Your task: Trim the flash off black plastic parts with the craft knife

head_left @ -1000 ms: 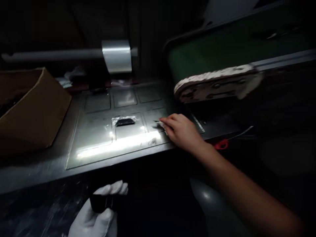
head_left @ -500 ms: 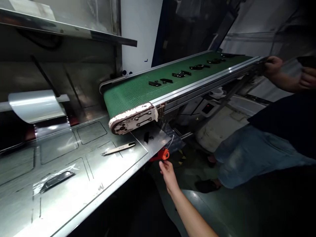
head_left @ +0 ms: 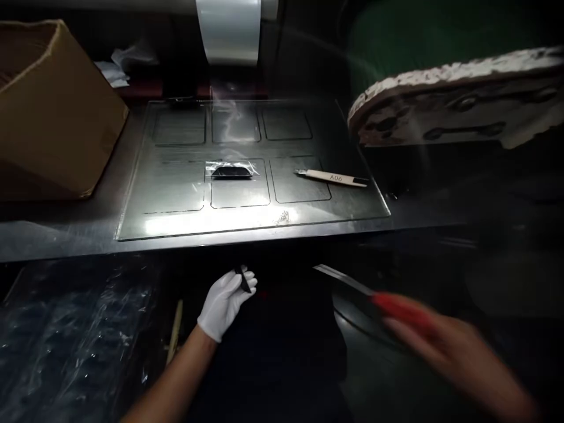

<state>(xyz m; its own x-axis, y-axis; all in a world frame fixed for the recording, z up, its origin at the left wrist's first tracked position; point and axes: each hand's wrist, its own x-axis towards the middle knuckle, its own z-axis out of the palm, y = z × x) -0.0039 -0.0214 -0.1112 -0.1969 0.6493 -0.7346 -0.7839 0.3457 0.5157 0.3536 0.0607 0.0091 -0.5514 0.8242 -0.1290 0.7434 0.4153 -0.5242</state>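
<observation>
My left hand point(head_left: 222, 302), in a white glove, pinches a small black plastic part point(head_left: 243, 280) below the front edge of the bench. My right hand point(head_left: 458, 346) is bare and smeared by motion at the lower right. Its fingers are wrapped round a red-handled tool point(head_left: 403, 308) with a long, thin, pale blade pointing left; blur hides its exact kind. On the glass sheet point(head_left: 176, 226) lies a dark, long part point(head_left: 232, 171) on clear film. To its right rests a pale craft knife point(head_left: 332, 177) marked A06.
A cardboard box point(head_left: 88, 129) stands on the bench's left side. A film roll point(head_left: 229, 32) hangs at the back. The conveyor's end point(head_left: 453, 106) juts over the bench at the right. Plastic-wrapped trays point(head_left: 79, 341) sit at the lower left.
My view has swung left from the conveyor to the bench. My right hand, previously beside the red tool, now grips it. My gloved left hand has come into view with the black plastic part.
</observation>
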